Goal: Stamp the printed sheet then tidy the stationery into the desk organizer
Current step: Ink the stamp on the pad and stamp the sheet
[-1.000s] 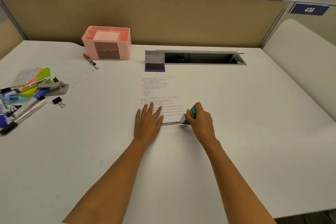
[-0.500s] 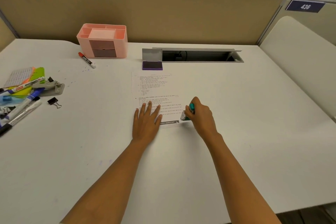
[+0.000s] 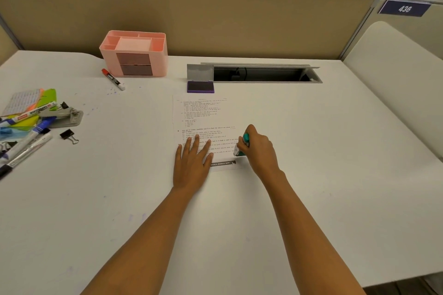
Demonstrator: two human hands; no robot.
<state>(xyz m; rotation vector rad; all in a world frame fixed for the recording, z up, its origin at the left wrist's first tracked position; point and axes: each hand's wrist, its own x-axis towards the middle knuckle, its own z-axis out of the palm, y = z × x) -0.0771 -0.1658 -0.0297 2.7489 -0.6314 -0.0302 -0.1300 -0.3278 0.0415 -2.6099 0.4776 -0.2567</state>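
Note:
A printed sheet (image 3: 200,115) lies in the middle of the white desk (image 3: 311,175). My left hand (image 3: 193,163) rests flat on its lower left part, fingers spread. My right hand (image 3: 257,148) grips a teal stamp (image 3: 242,145) pressed down on the sheet's lower right corner. An open purple ink pad (image 3: 200,86) sits just beyond the sheet. The pink desk organizer (image 3: 134,54) stands at the back left against the partition, with a red-capped marker (image 3: 113,79) lying in front of it.
At the left edge lies a heap of markers (image 3: 26,141), sticky notes (image 3: 31,100), a grey stapler (image 3: 64,115) and a black binder clip (image 3: 68,135). An open cable slot (image 3: 261,74) runs along the back. A second desk (image 3: 395,67) adjoins on the right.
The hands stay on the sheet with the stamp held down at the same corner. Only the view has shifted slightly.

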